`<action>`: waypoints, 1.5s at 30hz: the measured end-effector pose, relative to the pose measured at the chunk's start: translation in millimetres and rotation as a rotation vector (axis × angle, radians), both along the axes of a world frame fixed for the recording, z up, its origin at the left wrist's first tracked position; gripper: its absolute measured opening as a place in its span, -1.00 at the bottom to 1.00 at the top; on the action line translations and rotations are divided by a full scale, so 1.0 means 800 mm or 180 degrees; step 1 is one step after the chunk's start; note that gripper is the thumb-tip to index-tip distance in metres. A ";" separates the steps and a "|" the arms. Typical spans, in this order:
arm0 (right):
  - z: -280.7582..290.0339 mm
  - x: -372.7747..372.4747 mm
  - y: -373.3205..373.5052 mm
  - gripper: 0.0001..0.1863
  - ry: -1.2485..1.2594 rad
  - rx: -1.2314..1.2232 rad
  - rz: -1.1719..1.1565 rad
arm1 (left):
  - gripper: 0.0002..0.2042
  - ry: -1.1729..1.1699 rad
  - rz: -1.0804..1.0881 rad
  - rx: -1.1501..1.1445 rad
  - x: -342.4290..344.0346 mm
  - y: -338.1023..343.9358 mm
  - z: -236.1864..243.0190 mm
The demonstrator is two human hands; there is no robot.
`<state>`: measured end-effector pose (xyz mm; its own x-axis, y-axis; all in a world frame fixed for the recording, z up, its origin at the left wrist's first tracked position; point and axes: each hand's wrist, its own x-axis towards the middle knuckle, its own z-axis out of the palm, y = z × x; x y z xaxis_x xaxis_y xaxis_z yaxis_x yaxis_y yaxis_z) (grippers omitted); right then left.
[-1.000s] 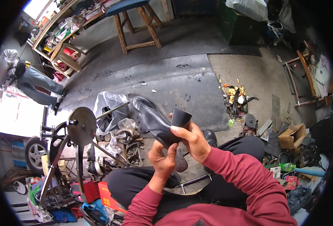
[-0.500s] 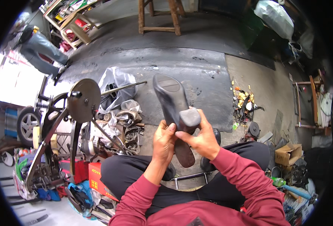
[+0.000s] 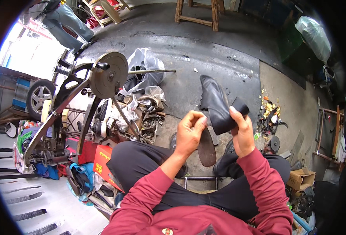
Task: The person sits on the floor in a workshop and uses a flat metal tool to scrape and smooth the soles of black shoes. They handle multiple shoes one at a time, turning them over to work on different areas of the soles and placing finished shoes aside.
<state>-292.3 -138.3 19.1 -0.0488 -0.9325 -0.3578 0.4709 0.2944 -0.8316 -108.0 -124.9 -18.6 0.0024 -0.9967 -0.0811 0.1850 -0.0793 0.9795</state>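
Our right hand (image 3: 244, 137) clamps the heel (image 3: 240, 105) of the boot (image 3: 216, 105), just beyond our left hand (image 3: 189, 133), thumb and finger together. We judge the leather (image 3: 222, 120) soft and light, the stiff heel best to hold.

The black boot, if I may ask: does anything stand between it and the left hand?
Nothing visible stands between the left hand and the black boot; the brown foot-shaped piece shows lower in the picture.

left hand (image 3: 191, 132) off black boot (image 3: 216, 102), boot turned sole-away
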 end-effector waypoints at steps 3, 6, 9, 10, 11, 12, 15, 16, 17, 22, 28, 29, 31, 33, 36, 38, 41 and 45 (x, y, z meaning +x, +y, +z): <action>-0.001 -0.009 -0.003 -0.71 -0.0111 -0.0086 -0.0195 | -0.88 -0.0687 0.0546 -0.0083 0.017 -0.004 -0.014; 0.001 -0.016 -0.003 -0.68 -0.0129 -0.0157 -0.0294 | -0.73 -0.0172 0.0463 0.0418 0.023 -0.004 -0.031; 0.002 -0.018 -0.002 -0.67 -0.0125 -0.0246 -0.0299 | -0.62 0.0357 0.0133 0.1298 0.006 0.011 -0.041; 0.002 -0.018 -0.002 -0.68 -0.0096 -0.0192 -0.0329 | -0.62 0.0731 -0.0032 0.1228 -0.002 0.022 -0.041; 0.002 -0.018 -0.002 -0.68 -0.0082 -0.0179 -0.0346 | -0.62 0.1045 -0.0181 0.1367 -0.010 0.033 -0.040; 0.002 -0.018 -0.002 -0.69 -0.0051 -0.0132 -0.0372 | -0.62 0.1359 -0.0331 0.1504 -0.015 0.040 -0.039; 0.003 -0.023 0.001 -0.70 -0.0058 -0.0058 -0.0357 | -0.61 0.1634 -0.0210 0.1715 -0.024 0.044 -0.037; 0.003 -0.024 0.003 -0.71 -0.0039 -0.0068 -0.0318 | -0.62 0.1552 -0.0251 0.1716 -0.026 0.045 -0.036; 0.003 -0.026 0.005 -0.71 0.0004 -0.0054 -0.0305 | -0.64 0.1508 -0.0296 0.1709 -0.028 0.044 -0.036; -0.004 -0.038 0.014 -0.70 0.0097 -0.0164 -0.0326 | -0.66 0.1347 -0.0614 0.1584 -0.040 0.031 -0.040; -0.014 -0.055 0.014 -0.67 0.0124 0.0055 -0.0345 | -0.67 0.1667 -0.0650 0.1441 -0.041 -0.003 -0.045; -0.016 -0.056 0.012 -0.67 0.0088 0.0114 -0.0333 | -0.61 0.1579 -0.0689 0.1508 -0.038 -0.009 -0.046; -0.024 -0.053 0.007 -0.66 0.0042 0.0097 -0.0303 | -0.57 0.1798 -0.0659 0.1545 -0.033 -0.008 -0.048; -0.033 -0.044 -0.001 -0.63 0.0093 0.0140 -0.0252 | -0.46 0.1780 -0.0769 0.1529 -0.025 0.000 -0.049; -0.047 -0.025 -0.017 -0.58 0.0066 0.0206 -0.0070 | -0.43 0.1462 -0.0418 0.1359 -0.022 0.021 -0.053; -0.051 -0.014 -0.027 -0.57 0.0211 0.0405 0.0242 | -0.43 0.1012 -0.0190 0.1321 -0.006 0.037 -0.052; -0.046 -0.012 -0.029 -0.58 0.0152 0.0366 0.0741 | -0.45 0.0808 0.0211 0.1230 0.016 0.059 -0.048; -0.035 -0.015 0.003 -0.48 0.0611 -0.0071 0.1176 | -0.51 0.0833 0.0540 0.1177 0.030 0.080 -0.044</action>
<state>-304.3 -135.5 -8.6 0.2266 -0.9073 -0.3543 0.1729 0.3955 -0.9021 -84.2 -61.1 -54.1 0.0945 -0.8882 -0.4496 0.4620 -0.3609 0.8101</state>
